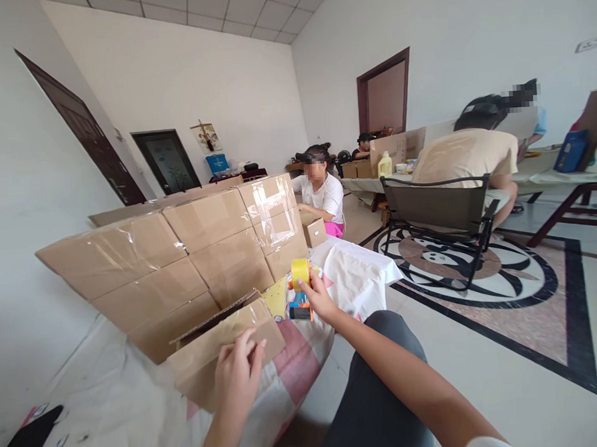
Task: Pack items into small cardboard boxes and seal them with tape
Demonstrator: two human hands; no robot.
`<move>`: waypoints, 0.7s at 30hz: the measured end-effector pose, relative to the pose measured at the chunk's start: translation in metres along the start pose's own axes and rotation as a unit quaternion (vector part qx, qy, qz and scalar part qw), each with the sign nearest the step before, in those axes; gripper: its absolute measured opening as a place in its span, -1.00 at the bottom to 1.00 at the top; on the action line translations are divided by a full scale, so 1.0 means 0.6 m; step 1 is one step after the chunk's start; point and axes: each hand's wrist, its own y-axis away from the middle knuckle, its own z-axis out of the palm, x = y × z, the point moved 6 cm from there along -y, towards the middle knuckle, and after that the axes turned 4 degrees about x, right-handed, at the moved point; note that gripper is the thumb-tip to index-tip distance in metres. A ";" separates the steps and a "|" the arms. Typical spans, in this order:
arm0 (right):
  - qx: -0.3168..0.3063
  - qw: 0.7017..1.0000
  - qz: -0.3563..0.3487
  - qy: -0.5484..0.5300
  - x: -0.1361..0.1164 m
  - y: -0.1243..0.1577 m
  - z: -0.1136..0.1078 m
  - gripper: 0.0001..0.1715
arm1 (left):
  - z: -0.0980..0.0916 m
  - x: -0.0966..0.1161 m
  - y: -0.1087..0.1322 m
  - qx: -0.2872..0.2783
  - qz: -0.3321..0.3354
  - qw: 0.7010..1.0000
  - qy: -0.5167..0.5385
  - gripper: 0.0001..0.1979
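A small cardboard box (225, 351) stands in front of me on the cloth-covered table, with a dark gap open along its far top edge. My left hand (239, 370) is on the near side of this box, its fingers bent and pressing the cardboard close to the upper edge. To the right, my right hand (320, 299) is closed around a tape dispenser (302, 310) with orange and blue parts. A yellow roll of tape (300, 273) sits in it. The dispenser is just beyond the box's right end, apart from it.
Taped cardboard boxes (220, 264) form a stacked wall behind the small box. Beyond them, a co-worker (327, 192) sits beside another box (313, 231). A black phone-like object (30, 441) lies at the lower left. At right, another person (465, 158) bends forward by a folding chair (435, 213).
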 end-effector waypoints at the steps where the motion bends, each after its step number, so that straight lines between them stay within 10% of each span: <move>1: 0.001 1.000 0.003 0.001 0.000 0.001 0.000 -0.61 | 0.008 -0.002 0.003 -0.021 -0.017 0.999 0.027 -0.72; 10: -0.010 1.000 -0.023 -0.005 -0.019 0.008 0.007 -0.57 | 0.023 0.055 -0.003 -0.064 0.010 0.989 0.133 -0.75; 17: -0.004 0.999 -0.036 -0.006 -0.043 0.036 0.017 -0.47 | 0.025 0.077 -0.077 0.042 -0.032 0.973 0.224 -0.72; 21: 0.021 0.999 0.000 -0.050 -0.039 0.040 0.021 -0.39 | 0.051 0.076 -0.124 -0.007 -0.082 0.955 0.286 -0.48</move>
